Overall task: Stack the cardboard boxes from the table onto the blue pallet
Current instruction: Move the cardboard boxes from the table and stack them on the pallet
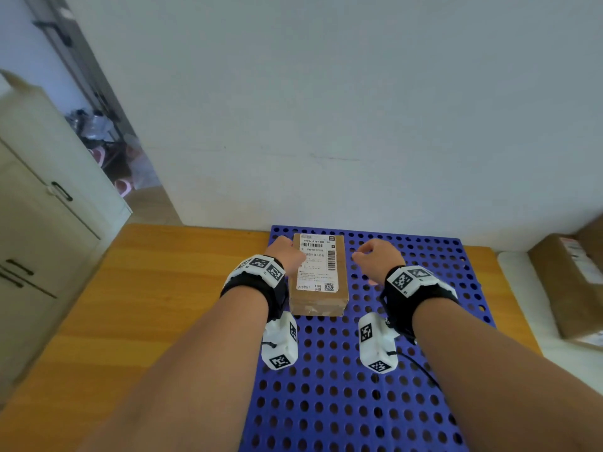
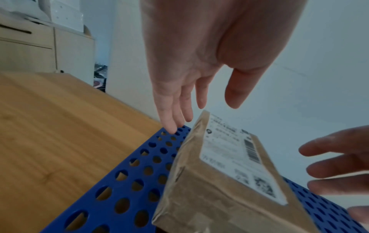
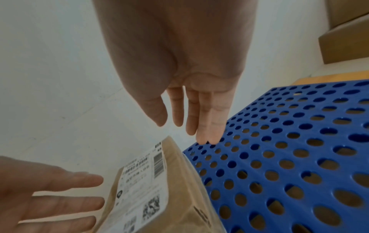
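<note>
We've got one small cardboard box (image 1: 319,275) lying flat on the blue pallet (image 1: 408,370), near its far left corner, white shipping label with barcodes facing up, tape along its near end. The pallet, dotted with round holes, sits flat on the wooden desk (image 1: 137,305). Off to the right we see more cardboard boxes (image 1: 569,282) on a white surface.

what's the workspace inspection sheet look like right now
surface: orange wooden table.
job's things: brown cardboard box with white shipping label lies flat on perforated blue plastic pallet; larger brown cardboard boxes wait at right.
clutter: nothing seen.
grippers: left hand and right hand open either side of the box, not gripping.
cables: black wire from right wrist camera.
surroundings: white wall, beige cabinet.
</note>
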